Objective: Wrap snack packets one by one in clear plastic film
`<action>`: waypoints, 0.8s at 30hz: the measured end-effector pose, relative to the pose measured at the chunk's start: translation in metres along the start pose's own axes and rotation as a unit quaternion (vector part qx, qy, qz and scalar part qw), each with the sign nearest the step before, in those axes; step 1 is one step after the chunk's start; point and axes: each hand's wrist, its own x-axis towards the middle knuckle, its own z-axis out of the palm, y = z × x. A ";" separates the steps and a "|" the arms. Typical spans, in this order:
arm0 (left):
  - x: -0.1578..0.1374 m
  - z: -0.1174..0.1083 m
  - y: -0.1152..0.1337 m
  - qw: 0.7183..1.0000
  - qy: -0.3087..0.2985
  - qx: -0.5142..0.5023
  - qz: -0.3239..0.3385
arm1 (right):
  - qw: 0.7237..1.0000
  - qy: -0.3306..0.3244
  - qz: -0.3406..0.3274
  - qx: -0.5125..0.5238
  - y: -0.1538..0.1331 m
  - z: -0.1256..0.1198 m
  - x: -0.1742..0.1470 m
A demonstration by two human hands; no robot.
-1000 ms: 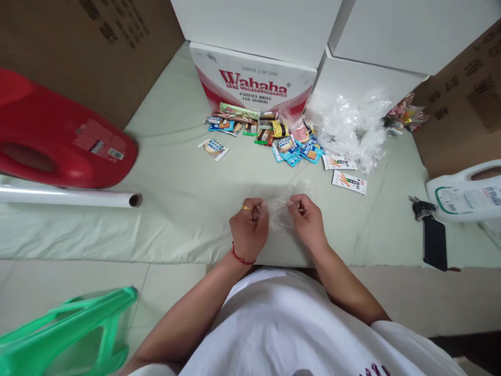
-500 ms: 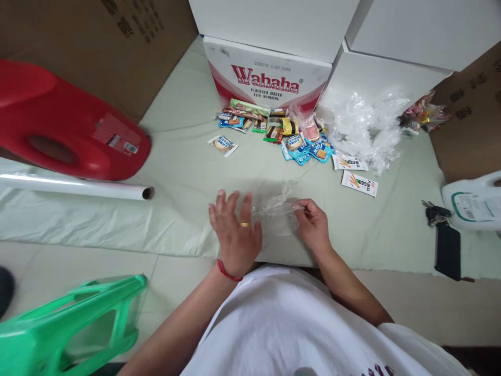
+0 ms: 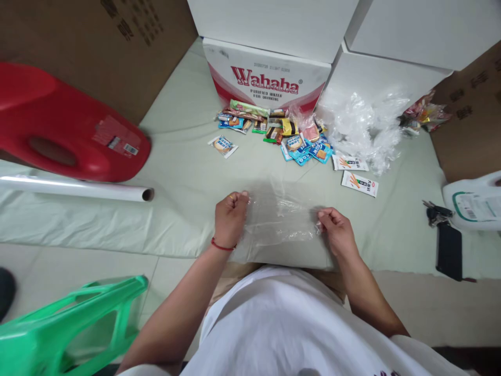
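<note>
A clear plastic bag is stretched out flat between my hands, just above the front part of the table. My left hand is closed on its left edge, fingers curled in. At the opposite edge my right hand pinches the film between thumb and forefinger. Past the bag lies a heap of small wrapped snacks, with one white snack packet apart to the left. Two white snack packets lie to the right, beside a pile of crumpled clear bags.
A Wahaha carton stands behind the snacks. On the left are a red jug and a white roll; a green stool is on the floor. Keys, a black phone and a white jug are at the right.
My left hand has gone from spread fingers to closed on the bag's left edge. My right hand has moved right, and the crumpled bag is now drawn out wide and flat.
</note>
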 end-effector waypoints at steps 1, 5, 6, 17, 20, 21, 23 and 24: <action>0.000 0.001 -0.003 1.000 0.007 -0.014 -0.016 | 1.000 -0.019 0.019 -0.011 0.004 -0.007 0.001; -0.007 0.008 -0.008 1.000 0.012 -0.017 -0.022 | 0.988 -0.097 -0.026 -0.115 -0.001 -0.027 0.004; -0.009 0.010 -0.006 1.000 0.011 -0.012 -0.018 | 0.981 -0.100 -0.070 -0.154 -0.007 -0.028 0.005; -0.023 0.017 -0.006 0.999 -0.033 -0.012 0.002 | 0.958 -0.096 -0.187 -0.196 -0.033 0.061 0.057; -0.021 0.007 -0.015 0.999 -0.004 -0.036 -0.018 | 0.981 -0.115 -0.107 -0.117 -0.030 0.066 0.075; -0.019 0.003 -0.017 0.999 0.019 -0.034 -0.023 | 0.987 -0.103 -0.084 -0.089 -0.030 0.064 0.079; -0.015 -0.006 -0.022 0.997 0.068 -0.015 -0.028 | 0.996 -0.059 -0.050 -0.048 -0.029 0.056 0.082; -0.013 -0.009 -0.025 0.996 0.087 -0.002 -0.027 | 0.998 -0.037 -0.039 -0.039 -0.028 0.051 0.082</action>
